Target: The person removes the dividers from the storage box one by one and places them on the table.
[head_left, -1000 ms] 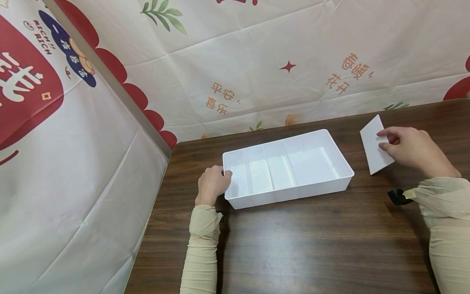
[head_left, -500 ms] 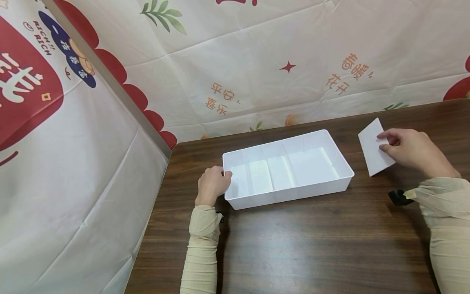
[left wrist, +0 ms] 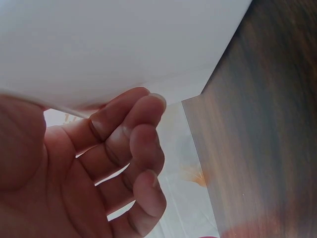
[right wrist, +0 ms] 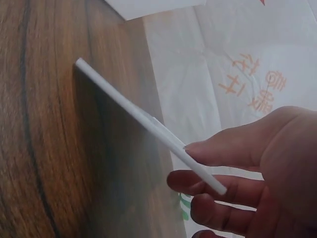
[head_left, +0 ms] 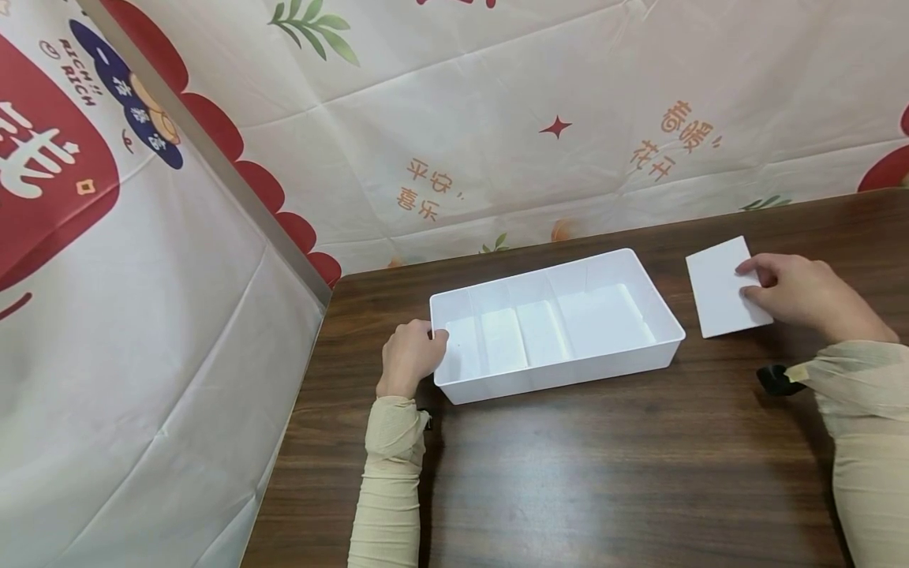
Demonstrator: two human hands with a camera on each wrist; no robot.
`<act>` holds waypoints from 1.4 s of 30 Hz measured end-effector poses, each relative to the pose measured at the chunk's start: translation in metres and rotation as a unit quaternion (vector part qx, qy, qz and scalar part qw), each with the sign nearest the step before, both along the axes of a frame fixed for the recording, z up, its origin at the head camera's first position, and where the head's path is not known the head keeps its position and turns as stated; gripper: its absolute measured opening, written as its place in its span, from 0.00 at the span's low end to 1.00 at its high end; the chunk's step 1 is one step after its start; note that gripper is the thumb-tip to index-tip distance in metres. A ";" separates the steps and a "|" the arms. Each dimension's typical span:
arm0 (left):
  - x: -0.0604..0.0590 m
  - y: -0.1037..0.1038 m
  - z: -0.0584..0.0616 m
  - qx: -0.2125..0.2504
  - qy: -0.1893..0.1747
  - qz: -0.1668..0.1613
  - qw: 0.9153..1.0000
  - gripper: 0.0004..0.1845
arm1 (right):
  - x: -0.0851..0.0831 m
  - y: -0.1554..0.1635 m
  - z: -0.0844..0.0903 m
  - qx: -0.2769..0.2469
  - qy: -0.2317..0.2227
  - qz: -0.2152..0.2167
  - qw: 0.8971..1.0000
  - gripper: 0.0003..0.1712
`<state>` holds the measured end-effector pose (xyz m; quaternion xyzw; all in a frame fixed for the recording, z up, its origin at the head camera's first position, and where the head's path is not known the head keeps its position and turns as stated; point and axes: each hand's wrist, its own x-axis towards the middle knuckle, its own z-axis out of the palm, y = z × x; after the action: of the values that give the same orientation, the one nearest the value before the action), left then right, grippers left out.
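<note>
A white plastic tray (head_left: 554, 375) with upright dividers inside lies on the brown table. My left hand (head_left: 410, 356) grips its left end, thumb at the rim and fingers curled against the outer wall. The left wrist view shows those fingers (left wrist: 130, 148) bent under the tray's white wall (left wrist: 124, 44). To the right of the tray, my right hand (head_left: 802, 296) pinches a flat white panel (head_left: 720, 288) by its right edge, low over the table. In the right wrist view the panel (right wrist: 129, 106) is seen edge-on between thumb and fingers (right wrist: 233, 148).
The wooden table (head_left: 604, 473) meets a printed cloth backdrop (head_left: 497, 118) at the back and a cloth side wall (head_left: 142, 315) on the left. A black wrist mount (head_left: 776, 380) sits on the right sleeve. A white corner (right wrist: 153, 6) shows at the top of the right wrist view.
The right hand has turned the white panel flatter and squarer and shifted it slightly left and down. The left hand and the tray have not moved.
</note>
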<state>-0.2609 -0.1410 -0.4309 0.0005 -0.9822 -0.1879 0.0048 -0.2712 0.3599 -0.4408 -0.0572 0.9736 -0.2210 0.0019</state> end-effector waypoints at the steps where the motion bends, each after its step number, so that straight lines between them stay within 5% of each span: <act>1: 0.000 0.000 0.000 0.000 0.000 0.000 1.000 0.22 | 0.000 0.001 0.000 0.003 -0.006 0.004 1.000 0.19; 42: -0.002 0.000 -0.001 -0.005 -0.011 0.006 1.000 0.20 | -0.006 0.012 -0.016 -0.003 -0.067 -0.002 0.998 0.28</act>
<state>-0.2632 -0.1410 -0.4322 0.0082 -0.9830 -0.1832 -0.0053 -0.2767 0.3716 -0.4565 -0.0398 0.9707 -0.2274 0.0667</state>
